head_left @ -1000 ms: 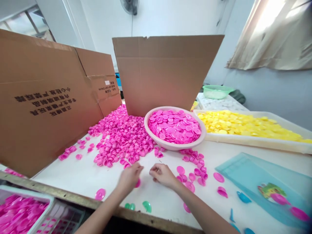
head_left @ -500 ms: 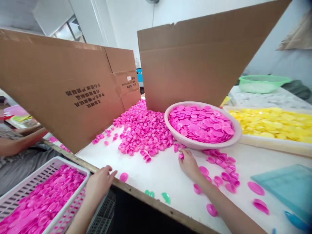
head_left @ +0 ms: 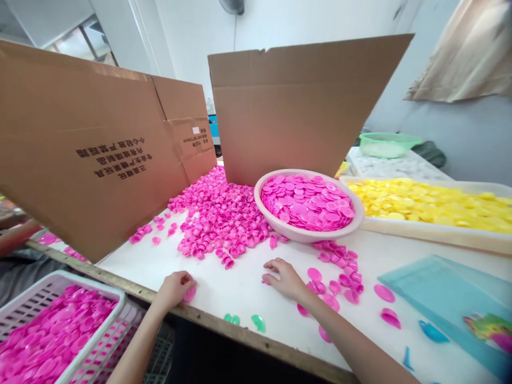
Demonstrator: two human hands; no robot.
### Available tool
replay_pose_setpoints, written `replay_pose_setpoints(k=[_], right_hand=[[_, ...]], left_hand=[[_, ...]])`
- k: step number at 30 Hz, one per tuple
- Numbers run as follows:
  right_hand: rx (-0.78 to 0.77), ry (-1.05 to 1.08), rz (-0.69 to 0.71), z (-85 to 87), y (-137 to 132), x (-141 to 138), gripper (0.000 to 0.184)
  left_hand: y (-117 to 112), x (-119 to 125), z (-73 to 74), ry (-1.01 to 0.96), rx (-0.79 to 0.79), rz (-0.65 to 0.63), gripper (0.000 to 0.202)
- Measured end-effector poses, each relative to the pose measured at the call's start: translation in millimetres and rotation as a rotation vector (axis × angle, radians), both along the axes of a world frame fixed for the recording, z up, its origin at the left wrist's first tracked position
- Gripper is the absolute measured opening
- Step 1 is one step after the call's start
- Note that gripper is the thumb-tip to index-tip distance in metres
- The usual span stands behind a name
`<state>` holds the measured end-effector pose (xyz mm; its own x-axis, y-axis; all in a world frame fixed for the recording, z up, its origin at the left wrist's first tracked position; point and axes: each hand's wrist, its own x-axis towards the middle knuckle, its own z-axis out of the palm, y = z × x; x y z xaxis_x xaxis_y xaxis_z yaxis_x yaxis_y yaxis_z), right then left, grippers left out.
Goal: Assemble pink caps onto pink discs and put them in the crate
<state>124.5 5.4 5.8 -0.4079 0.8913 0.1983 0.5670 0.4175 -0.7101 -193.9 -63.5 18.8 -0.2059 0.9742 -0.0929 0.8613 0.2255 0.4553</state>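
Note:
My left hand rests near the table's front edge with its fingers curled over a pink disc. My right hand lies palm down on the white table, fingers bent, with a small pink piece under its fingertips. A heap of small pink cups spreads behind both hands. A pale bowl filled with pink discs stands beyond my right hand. Loose pink discs and cups lie just right of that hand.
Upright cardboard sheets wall the left and back. A tray of yellow discs sits at right, a blue lid nearer. A basket of pink parts stands below left. Green pieces lie by the edge. Another person's arm shows far left.
My left hand has come back from the basket side onto the table and closed over a pink disc. My right hand has drawn back from the bowl toward me. The view has swung right.

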Motion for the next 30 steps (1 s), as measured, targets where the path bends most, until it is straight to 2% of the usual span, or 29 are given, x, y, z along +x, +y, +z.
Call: replay_pose_setpoints(k=[2, 3, 5, 7, 9, 12, 15, 18, 23, 30], right_hand=[[-0.08, 0.083, -0.002, 2.4, -1.4, -4.0, 0.024], [-0.181, 0.133, 0.012, 4.3, -2.9, -6.5, 0.027], [-0.484, 0.255, 0.064, 9.9, -6.7, -10.6, 0.038], [-0.763, 0.414, 0.115, 17.3, -10.0, -11.5, 0.046], [-0.856, 0.574, 0.142, 24.7, -10.9, -7.6, 0.043], [-0.763, 0.698, 0.111, 30.6, -7.0, 4.0, 0.031], [-0.635, 0.646, 0.014, 24.3, 0.8, 12.5, 0.029], [-0.556, 0.548, -0.073, 6.7, 8.9, 11.3, 0.017], [-0.558, 0.436, -0.099, -18.6, 14.6, 1.3, 0.013], [-0.574, 0.358, -0.104, -18.4, 11.9, -0.3, 0.012]], left_hand=[[2.7, 18.9, 7.7, -0.067, 0.151, -0.015, 0.018], [4.8, 33.2, 11.9, -0.101, 0.249, -0.033, 0.018], [10.0, 68.6, 20.0, -0.183, 0.429, -0.102, 0.018], [15.2, 106.3, 26.0, -0.259, 0.526, -0.204, 0.018], [20.1, 138.4, 28.7, -0.313, 0.549, -0.312, 0.018], [28.4, 167.5, 24.2, -0.405, 0.52, -0.43, 0.019], [38.6, 177.5, 9.0, -0.575, 0.423, -0.365, 0.019], [46.9, 178.2, -10.4, -0.685, 0.283, -0.23, 0.03], [49.9, 173.6, -29.1, -0.648, 0.176, -0.235, 0.028], [52.9, 170.3, -33.9, -0.715, 0.107, -0.251, 0.029]])
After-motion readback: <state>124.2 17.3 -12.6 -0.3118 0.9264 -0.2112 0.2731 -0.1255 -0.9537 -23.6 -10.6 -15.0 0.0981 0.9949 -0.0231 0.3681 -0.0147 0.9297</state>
